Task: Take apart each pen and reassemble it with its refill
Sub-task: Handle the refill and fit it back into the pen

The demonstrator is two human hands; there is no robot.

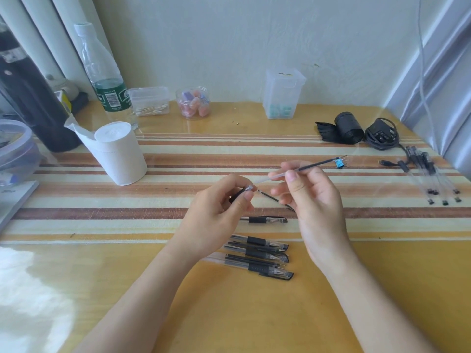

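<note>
Mid-frame, the left hand (219, 200) pinches a pen tip section (246, 190); the right hand's (305, 189) fingers (291, 175) grip the refill (300, 169). Assembled-looking pens (260, 256) wait below; others (433, 179) lie right. Likely early-to-midway.

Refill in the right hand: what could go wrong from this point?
The refill is pinched only near its middle by the right hand, so it may flex or slip. The small tip piece in the left hand could drop among the pens below and get mixed up.
</note>
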